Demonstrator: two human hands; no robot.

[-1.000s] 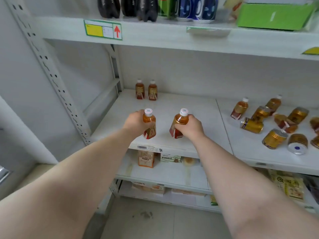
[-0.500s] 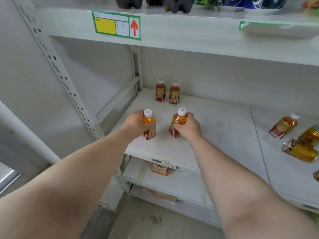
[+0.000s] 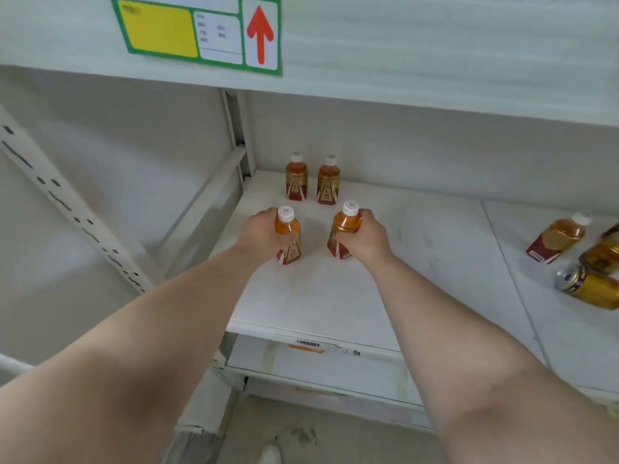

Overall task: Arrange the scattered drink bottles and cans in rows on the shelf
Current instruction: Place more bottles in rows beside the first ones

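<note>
Head view looks down two bare forearms that reach over the front edge of the shelf (image 3: 318,296), where a barcode tag (image 3: 308,343) sits on the lip. To the right, on the next panel, a can (image 3: 586,284) lies on its side. A second can (image 3: 604,254) and a fallen bottle (image 3: 557,237) lie just behind it; these are scatter not yet sorted.

Further in, the left hand (image 3: 263,234) curls round the left bottle (image 3: 287,226) from its outer side. The right hand (image 3: 366,234) curls round the right bottle (image 3: 346,224) the same way, and both caps point up, clear of the fingers. Gripping the body below the neck keeps each bottle upright. It also leaves the facing sides free, so the two can be set close with no knuckles between them. Whether the bases touch the shelf cannot be told; the right bottle leans a little.

Beyond them, the back-left bottle (image 3: 296,177) and back-right bottle (image 3: 329,180) stand upright side by side near the rear corner, labels forward. The held two sit roughly in front of those. That reads as a second rank being built from the back wall outward, probably so later bottles need not be reached over.

Overhead, a sign (image 3: 201,31) with a red arrow is stuck on the edge of the upper shelf (image 3: 435,61).
</note>
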